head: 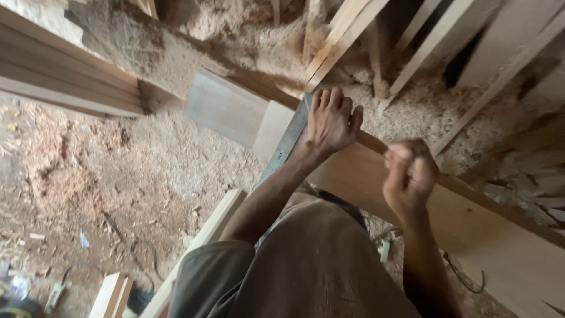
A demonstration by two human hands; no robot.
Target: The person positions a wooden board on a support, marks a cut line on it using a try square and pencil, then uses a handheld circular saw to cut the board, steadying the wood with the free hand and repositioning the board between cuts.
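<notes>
the left hand [331,121] lies flat, fingers spread, pressing a metal ruler [285,147] onto a wide wooden board [353,176]. the ruler lies across the board, near its far edge. the right hand [410,176] is closed in a fist just above the board; it is blurred, so i cannot tell what it grips. sawdust [147,165] covers the floor, and thin wooden slats [424,47] lean behind.

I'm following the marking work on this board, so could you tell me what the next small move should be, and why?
Probably bring the right hand down to the metal ruler to draw a line along its edge. The left hand presses the ruler flat across the wooden board, while the right hand is closed, blurred and raised above the board; whether it holds a pencil cannot be seen.
</notes>
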